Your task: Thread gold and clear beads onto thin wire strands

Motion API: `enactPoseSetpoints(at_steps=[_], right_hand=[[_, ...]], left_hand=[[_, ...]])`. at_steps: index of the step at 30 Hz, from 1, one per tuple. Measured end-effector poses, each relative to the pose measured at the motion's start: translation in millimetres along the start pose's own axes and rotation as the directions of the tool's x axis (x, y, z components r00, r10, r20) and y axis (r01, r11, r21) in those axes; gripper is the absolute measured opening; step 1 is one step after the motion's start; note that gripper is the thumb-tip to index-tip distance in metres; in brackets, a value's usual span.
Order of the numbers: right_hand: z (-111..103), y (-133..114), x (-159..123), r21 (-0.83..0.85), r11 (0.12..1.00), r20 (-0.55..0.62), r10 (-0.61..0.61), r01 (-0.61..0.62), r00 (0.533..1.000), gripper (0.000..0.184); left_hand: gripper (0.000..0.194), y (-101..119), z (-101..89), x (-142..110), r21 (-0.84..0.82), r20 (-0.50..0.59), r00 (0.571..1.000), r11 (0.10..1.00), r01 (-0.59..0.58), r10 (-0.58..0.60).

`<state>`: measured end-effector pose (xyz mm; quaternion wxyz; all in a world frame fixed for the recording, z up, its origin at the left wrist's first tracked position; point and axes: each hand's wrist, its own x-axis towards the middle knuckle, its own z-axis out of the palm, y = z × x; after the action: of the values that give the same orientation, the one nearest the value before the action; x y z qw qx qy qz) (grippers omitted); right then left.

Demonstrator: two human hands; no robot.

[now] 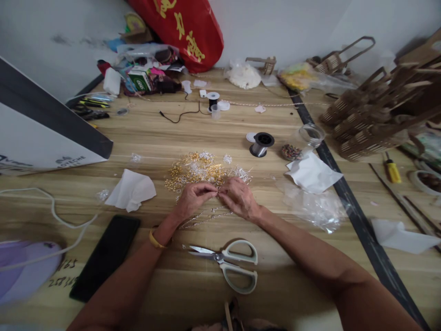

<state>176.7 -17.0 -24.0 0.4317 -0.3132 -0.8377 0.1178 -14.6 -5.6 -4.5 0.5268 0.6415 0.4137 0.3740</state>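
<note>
My left hand (196, 197) and my right hand (239, 197) meet over the middle of the wooden table, fingertips pinched close together. A tiny piece shows between them, too small to name. Just beyond the fingers lies a pile of gold and silver jewelry findings (196, 170), with small rings and pins among them. Below the hands, a thin beaded chain (203, 219) rests on the wood, partly hidden by the left wrist. Nearer to me are open scissors (237, 262) with pale handles, blades pointing left.
Left are a white paper (132, 189) and a black phone (105, 257). A wire spool (262, 145), a clear jar of beads (303, 140) and plastic bags (317, 209) stand or lie to the right. Brown wooden baskets (368, 115) crowd the far right.
</note>
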Motion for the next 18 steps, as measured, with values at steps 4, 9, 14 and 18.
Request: enactPoseSetpoints(at_steps=[4,9,14,18], right_hand=[[-1.0,-0.9,1.0,-0.002,1.000,-0.003,-0.009,0.009,1.000,0.006],[-1.3,-1.2,1.6,-0.009,1.000,0.003,-0.014,0.014,1.000,0.007],[-1.5,-2.7,2.2,0.000,1.000,-0.012,0.002,-0.002,1.000,0.008],[-3.1,-4.7,3.1,-0.006,1.000,-0.015,0.009,-0.009,1.000,0.009]], left_hand=[[0.010,0.0,0.6,-1.1,0.001,-0.007,1.000,1.000,-0.012,0.012],[0.009,-0.3,1.1,-1.1,0.011,-0.018,0.999,0.999,-0.036,0.036],[0.010,0.5,0.9,-0.5,0.021,-0.023,0.999,0.999,-0.036,0.036],[0.010,2.0,0.8,-0.2,0.028,-0.039,0.999,1.000,-0.013,0.014]])
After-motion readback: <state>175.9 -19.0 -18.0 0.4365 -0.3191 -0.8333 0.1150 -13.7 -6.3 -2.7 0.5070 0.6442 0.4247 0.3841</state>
